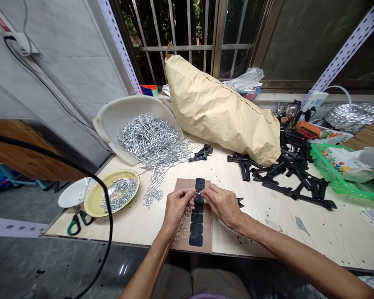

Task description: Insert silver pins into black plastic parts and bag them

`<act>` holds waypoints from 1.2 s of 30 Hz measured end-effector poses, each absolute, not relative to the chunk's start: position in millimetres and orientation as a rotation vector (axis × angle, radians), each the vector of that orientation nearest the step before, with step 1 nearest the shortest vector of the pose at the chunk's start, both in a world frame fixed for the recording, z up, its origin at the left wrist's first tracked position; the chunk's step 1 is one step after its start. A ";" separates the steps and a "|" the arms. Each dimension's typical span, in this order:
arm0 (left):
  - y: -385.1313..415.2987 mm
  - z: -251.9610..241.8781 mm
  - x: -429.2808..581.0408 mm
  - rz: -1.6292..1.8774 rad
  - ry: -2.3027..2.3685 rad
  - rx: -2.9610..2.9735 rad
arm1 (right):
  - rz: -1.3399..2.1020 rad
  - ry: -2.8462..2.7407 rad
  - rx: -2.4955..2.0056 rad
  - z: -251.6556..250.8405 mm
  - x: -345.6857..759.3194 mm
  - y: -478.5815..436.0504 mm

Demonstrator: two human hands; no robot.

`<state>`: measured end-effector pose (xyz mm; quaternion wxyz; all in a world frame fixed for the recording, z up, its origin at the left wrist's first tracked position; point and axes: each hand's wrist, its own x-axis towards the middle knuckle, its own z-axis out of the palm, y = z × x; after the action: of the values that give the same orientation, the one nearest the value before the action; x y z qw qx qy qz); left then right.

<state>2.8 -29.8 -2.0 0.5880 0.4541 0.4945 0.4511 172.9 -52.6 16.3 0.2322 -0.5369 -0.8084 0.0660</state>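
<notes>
My left hand point(178, 207) and my right hand point(223, 204) meet over a brown board point(183, 185). Between their pinched fingertips shows a short stretch of a thin metal pin point(198, 193); its ends are hidden by the fingers. Below the pin, a column of black rounded-square pads point(196, 228) runs down the board. Pale crumbs lie on the board beside the pads. Partly behind my right hand, a black forked tool end point(240, 202) lies on the table. Small metal pieces point(153, 197) are heaped left of the board.
A white scoop-shaped basin point(107, 120) spills metal pins point(152, 139). A yellow plate point(93, 203) holds small metal pieces, near green-handled scissors point(75, 224). Behind stand a large paper sack point(218, 108), black plastic parts point(299, 178) and a green basket point(339, 189). A black cable point(110, 216) crosses the left foreground.
</notes>
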 end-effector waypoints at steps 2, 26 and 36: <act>-32.7 0.4 4.6 1.058 1.157 1.089 | 0.293 -2.162 -1.465 16.0 174.5 -52.0; -30.9 9.3 3.4 0.895 1.130 1.192 | 0.480 -2.200 -1.476 18.9 188.7 -51.0; -27.5 -0.1 -2.1 0.834 1.110 1.225 | -0.015 -2.311 -1.420 14.0 185.7 -55.1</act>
<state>-2.1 -27.5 -0.1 0.6013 0.5286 0.4789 0.3601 185.7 -55.1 14.0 0.2129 -0.5116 -0.8324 -0.0055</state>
